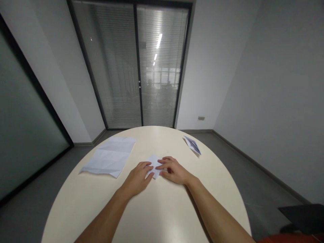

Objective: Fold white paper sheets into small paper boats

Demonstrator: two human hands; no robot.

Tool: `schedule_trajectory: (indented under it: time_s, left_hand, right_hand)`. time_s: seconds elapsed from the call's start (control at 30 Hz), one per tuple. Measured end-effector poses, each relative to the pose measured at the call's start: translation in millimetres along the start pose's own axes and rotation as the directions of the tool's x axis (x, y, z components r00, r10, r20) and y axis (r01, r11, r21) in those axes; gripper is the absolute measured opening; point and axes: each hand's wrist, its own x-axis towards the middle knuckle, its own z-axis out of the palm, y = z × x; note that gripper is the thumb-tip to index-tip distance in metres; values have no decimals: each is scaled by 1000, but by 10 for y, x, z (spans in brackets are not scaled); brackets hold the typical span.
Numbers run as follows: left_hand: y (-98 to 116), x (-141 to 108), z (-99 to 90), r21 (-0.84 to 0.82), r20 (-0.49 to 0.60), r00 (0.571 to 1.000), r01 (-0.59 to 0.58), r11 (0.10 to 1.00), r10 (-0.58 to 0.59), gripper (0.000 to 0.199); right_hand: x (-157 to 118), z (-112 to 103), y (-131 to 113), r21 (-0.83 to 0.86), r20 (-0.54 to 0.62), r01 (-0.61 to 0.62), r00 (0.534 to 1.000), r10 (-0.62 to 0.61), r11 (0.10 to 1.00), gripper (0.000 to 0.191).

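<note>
A small folded sheet of white paper (pixel 155 173) lies near the middle of the round table, its pointed top and bottom showing between my hands. My left hand (pixel 139 176) rests over its left side, fingers apart and tips on the paper. From the right, my right hand (pixel 173 169) reaches over the other side with fingers spread, the tips touching or just above the surface. The paper's side edges are partly hidden under the fingers.
A large creased white sheet (pixel 111 157) lies at the table's left. Toward the far right edge sits a folded paper piece (pixel 192 145). The round cream table (pixel 152 216) has a curved edge, and a dark and red chair (pixel 298 222) stands at lower right.
</note>
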Motion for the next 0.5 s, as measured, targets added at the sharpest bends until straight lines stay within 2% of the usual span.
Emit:
schedule_trajectory:
  time_s: [0.17,0.33,0.5]
  left_hand:
    - [20,23,-34,-29,19,1000,23,999,-22,35]
    - [95,28,-79,-52,-3,1000,23,998,-23,34]
    - [73,32,-53,-41,-16,997,81,996,-81,29]
  right_hand:
    - [24,-3,-50,36,-28,11,1000,-10,999,23]
    - [53,-9,-68,90,-56,2,998,3,996,27]
    - [53,-10,-55,49,-87,-47,995,51,998,28]
